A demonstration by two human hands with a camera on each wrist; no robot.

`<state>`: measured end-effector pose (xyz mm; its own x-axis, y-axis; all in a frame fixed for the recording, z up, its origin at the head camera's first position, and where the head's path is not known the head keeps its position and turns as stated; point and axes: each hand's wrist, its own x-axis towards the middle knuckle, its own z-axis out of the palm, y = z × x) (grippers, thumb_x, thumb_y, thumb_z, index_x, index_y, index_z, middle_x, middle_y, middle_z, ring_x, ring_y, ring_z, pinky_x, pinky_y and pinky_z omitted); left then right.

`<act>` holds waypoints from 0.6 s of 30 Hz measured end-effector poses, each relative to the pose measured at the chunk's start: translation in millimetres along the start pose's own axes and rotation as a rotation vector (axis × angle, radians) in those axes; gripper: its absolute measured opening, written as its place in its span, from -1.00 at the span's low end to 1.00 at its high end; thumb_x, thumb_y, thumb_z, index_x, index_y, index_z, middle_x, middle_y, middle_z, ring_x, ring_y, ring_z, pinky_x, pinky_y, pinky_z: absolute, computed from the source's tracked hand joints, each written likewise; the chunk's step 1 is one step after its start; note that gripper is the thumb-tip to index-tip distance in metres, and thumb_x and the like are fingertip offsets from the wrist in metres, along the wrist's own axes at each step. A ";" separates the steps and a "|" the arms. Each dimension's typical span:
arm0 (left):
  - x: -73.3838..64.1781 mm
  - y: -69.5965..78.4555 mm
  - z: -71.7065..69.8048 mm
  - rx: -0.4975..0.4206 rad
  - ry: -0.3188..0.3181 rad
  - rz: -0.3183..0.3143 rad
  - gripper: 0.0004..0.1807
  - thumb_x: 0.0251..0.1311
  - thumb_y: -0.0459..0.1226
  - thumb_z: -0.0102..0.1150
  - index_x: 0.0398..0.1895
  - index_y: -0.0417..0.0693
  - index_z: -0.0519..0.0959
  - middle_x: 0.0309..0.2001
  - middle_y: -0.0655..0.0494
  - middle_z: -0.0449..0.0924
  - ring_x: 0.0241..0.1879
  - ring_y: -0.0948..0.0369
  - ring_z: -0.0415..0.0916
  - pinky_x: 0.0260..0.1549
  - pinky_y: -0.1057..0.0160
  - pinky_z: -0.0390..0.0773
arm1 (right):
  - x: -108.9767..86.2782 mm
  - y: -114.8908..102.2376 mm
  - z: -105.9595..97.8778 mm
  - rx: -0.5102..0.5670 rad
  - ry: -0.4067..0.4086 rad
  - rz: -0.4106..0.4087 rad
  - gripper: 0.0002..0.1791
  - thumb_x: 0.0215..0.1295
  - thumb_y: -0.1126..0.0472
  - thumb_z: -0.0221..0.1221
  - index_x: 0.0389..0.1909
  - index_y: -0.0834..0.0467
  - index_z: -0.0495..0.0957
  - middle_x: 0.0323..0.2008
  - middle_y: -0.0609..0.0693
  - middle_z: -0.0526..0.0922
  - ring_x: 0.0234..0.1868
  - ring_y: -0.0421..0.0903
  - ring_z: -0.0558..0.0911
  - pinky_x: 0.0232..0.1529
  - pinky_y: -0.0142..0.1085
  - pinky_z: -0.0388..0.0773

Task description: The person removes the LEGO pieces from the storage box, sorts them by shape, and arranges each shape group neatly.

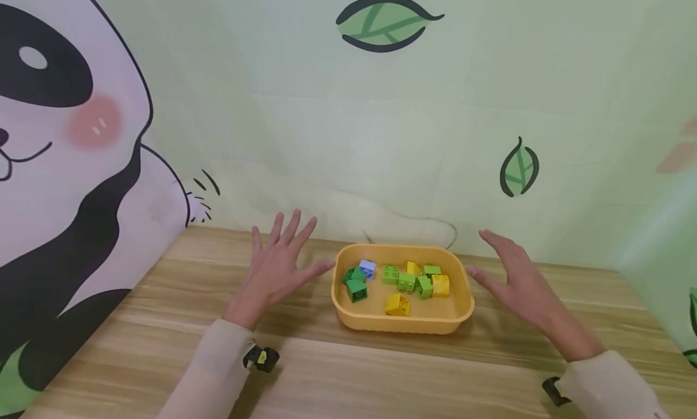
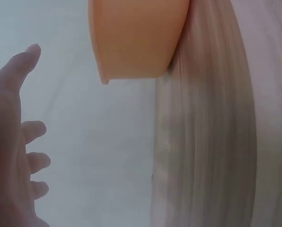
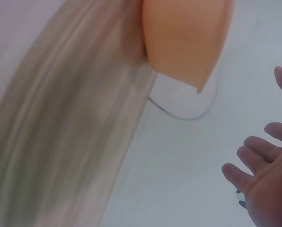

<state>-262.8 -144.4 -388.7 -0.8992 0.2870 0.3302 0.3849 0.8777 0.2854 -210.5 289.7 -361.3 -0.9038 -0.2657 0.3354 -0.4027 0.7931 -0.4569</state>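
Note:
An orange plastic basin [image 1: 403, 323] stands on the wooden table, holding several toy building blocks. Dark green blocks [image 1: 356, 290] and a blue block [image 1: 367, 268] lie at its left end; light green blocks [image 1: 406, 282] and yellow blocks [image 1: 440, 285] fill the middle and right. To the left of the basin my left hand [image 1: 274, 268] is spread, its thumb tip close by the rim. My right hand [image 1: 517, 283] hovers on the other side, fingers extended and holding nothing. Both wrist views show the basin's outer wall [image 2: 136, 40] apart from the loose fingers.
The wooden table [image 1: 305, 358] ends at a pale green backdrop [image 1: 305, 135] printed with leaves and a large panda [image 1: 109, 207]. A thin dark line [image 3: 179, 117] curves on the backdrop behind the basin. A small black device is strapped to each wrist.

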 end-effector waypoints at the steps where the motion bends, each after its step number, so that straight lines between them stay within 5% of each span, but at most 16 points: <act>1: 0.6 0.7 -0.3 -0.006 0.000 0.001 0.08 0.30 0.46 0.07 0.74 0.15 0.10 0.72 -0.04 -0.16 0.68 -0.17 -0.34 0.47 -0.51 -0.49 | 1.3 -1.1 -1.3 0.008 -0.009 0.009 -0.11 0.53 -0.05 0.29 0.63 0.30 0.13 0.56 0.40 0.20 0.52 0.46 0.19 0.40 0.48 0.20; 18: 0.1 7.8 14.2 -0.315 0.005 0.054 0.02 0.32 0.28 0.28 0.68 -0.05 0.21 0.67 -0.09 0.06 0.63 -0.13 0.02 0.59 -0.27 -0.11 | 20.3 -11.4 -1.8 0.061 -0.130 -0.012 -0.18 0.43 0.09 0.40 0.56 0.29 0.29 0.47 0.35 0.39 0.40 0.39 0.42 0.31 0.38 0.45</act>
<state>-262.8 -132.0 -399.1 -0.8751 0.3269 0.3569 0.4781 0.6988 0.5321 -224.0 276.2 -347.8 -0.9083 -0.3471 0.2335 -0.4183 0.7559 -0.5037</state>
